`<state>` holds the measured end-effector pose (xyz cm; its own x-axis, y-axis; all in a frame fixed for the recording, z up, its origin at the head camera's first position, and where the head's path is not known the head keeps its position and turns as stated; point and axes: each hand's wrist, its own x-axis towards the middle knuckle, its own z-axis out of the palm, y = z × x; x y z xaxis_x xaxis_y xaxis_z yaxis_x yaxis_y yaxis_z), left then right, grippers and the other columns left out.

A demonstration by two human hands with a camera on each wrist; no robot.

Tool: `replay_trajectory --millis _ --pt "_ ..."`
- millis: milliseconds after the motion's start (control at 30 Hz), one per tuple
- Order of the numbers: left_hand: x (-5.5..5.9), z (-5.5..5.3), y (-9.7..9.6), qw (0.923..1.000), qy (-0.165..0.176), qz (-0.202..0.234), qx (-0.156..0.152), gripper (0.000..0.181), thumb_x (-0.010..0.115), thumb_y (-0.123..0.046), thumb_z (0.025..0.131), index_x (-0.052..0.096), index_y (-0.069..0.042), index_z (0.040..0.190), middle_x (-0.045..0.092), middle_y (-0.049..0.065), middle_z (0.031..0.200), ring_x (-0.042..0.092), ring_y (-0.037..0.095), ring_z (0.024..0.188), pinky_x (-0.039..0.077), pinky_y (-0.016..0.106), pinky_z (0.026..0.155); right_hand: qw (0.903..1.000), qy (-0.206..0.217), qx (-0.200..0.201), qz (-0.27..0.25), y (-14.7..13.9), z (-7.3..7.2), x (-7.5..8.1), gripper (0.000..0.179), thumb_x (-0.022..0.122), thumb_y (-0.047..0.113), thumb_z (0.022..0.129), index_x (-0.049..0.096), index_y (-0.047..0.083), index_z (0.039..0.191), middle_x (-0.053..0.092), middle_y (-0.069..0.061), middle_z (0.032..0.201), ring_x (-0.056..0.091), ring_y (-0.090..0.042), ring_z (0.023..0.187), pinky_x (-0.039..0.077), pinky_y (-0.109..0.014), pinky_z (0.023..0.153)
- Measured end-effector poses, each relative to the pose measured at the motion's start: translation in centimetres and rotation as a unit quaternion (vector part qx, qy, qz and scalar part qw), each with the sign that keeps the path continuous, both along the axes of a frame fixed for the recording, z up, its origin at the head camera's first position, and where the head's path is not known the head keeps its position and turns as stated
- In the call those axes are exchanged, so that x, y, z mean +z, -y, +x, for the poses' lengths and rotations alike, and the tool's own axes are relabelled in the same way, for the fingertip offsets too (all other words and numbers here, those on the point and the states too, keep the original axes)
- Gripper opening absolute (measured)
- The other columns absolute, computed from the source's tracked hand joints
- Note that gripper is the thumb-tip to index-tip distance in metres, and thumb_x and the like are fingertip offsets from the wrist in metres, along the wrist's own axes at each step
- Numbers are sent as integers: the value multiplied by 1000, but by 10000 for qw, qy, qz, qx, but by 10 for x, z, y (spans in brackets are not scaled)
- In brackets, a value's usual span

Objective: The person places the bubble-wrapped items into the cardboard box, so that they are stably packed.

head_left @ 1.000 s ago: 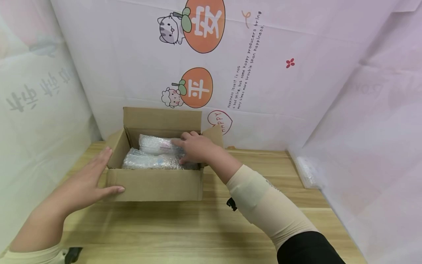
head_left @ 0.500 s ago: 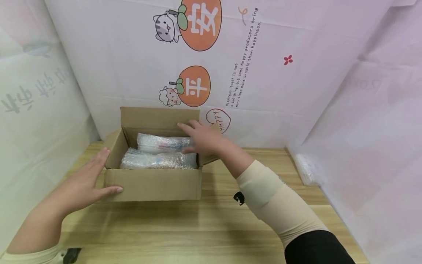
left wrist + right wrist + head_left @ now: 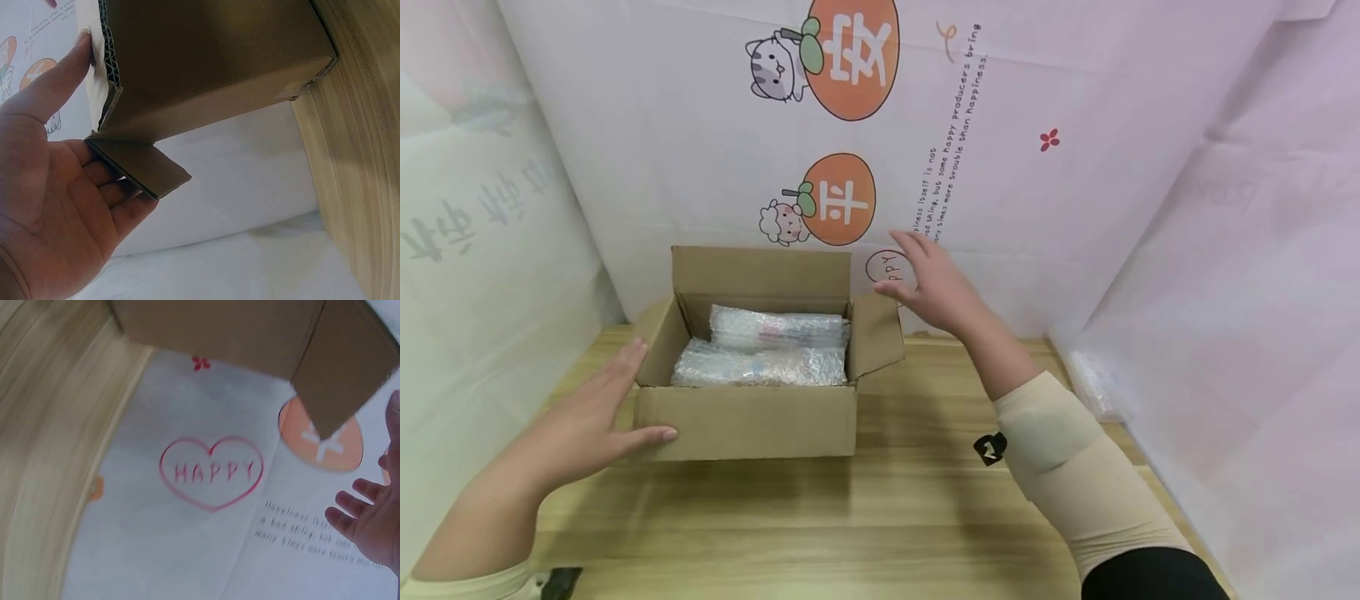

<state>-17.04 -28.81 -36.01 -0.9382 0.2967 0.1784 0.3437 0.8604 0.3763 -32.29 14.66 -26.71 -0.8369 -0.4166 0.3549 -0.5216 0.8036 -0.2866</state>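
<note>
An upright cardboard box (image 3: 745, 423) stands on the table with its flaps up or folded outward. Inside lie two bubble-wrapped packages, a rear one (image 3: 778, 331) and a front one (image 3: 760, 367), side by side lengthwise. My left hand (image 3: 572, 425) braces the box's left front corner. Its thumb lies against the front flap, and its fingers rest along the outside of the left side flap (image 3: 144, 165). To the right of the box my right hand (image 3: 940, 287) is raised in the air, fingers spread and holding nothing, beyond the right side flap (image 3: 877, 333).
Printed white sheets form the back wall (image 3: 1000, 275) and both sides around the wooden table (image 3: 910, 517). A clear plastic-wrapped item (image 3: 1093, 383) lies against the right wall.
My right hand has lifted off the packages in the box and moved up and right, uncovering the right side flap. The left hand stays at the corner.
</note>
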Motion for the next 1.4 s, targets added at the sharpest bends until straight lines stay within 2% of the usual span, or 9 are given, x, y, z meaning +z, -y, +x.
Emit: replay_trajectory --millis 267,533,767,1033,1200,1300,1400 --pt "0 1 -1 10000 19 27 16 118 70 -59 82 -6 -11 158 -4 17 165 11 50 146 13 68 115 9973 -38 -651 -330 -56 -7 -15 87 56 62 91 17 23 159 23 -11 162 21 -35 148 22 -57 120" --pt "2 1 -1 10000 56 19 5 118 70 -59 82 -6 -10 158 -4 18 164 9 50 147 12 67 116 9883 226 -1509 -76 -118 -12 -51 96 49 70 90 11 15 159 19 -21 160 18 -44 146 19 -63 117" --pt "1 0 -1 10000 62 32 -12 118 70 -58 83 -6 -9 158 -5 18 164 9 51 146 11 67 116 9746 559 -2152 261 -171 -8 -84 98 48 68 92 4 10 159 19 -30 156 19 -54 140 23 -72 107" --pt "-1 -1 -1 10000 7 92 -23 118 70 -59 82 -5 -11 158 -3 18 165 10 50 147 11 67 116 9534 1080 -2732 682 -218 -4 -125 104 45 72 91 4 4 157 15 -37 153 16 -62 135 25 -78 100" --pt "-1 0 -2 9999 1 138 -20 118 69 -60 82 -6 -12 158 -4 18 164 9 50 147 10 67 116 9422 1367 -2939 848 -237 4 -139 110 39 79 88 2 1 156 9 -41 151 13 -65 132 25 -78 98" --pt "-1 1 -1 9999 15 149 -7 117 70 -59 82 -6 -12 158 -4 18 164 8 50 147 10 66 117 9369 1421 -3059 920 -247 7 -146 115 33 84 84 3 -1 156 11 -43 149 16 -66 130 27 -78 95" --pt "0 1 -1 9999 22 153 21 117 71 -59 82 -5 -12 159 -4 17 165 9 49 147 11 66 117 9323 1498 -3145 969 -257 8 -155 114 33 83 86 5 -3 155 14 -44 147 19 -67 127 30 -77 93"
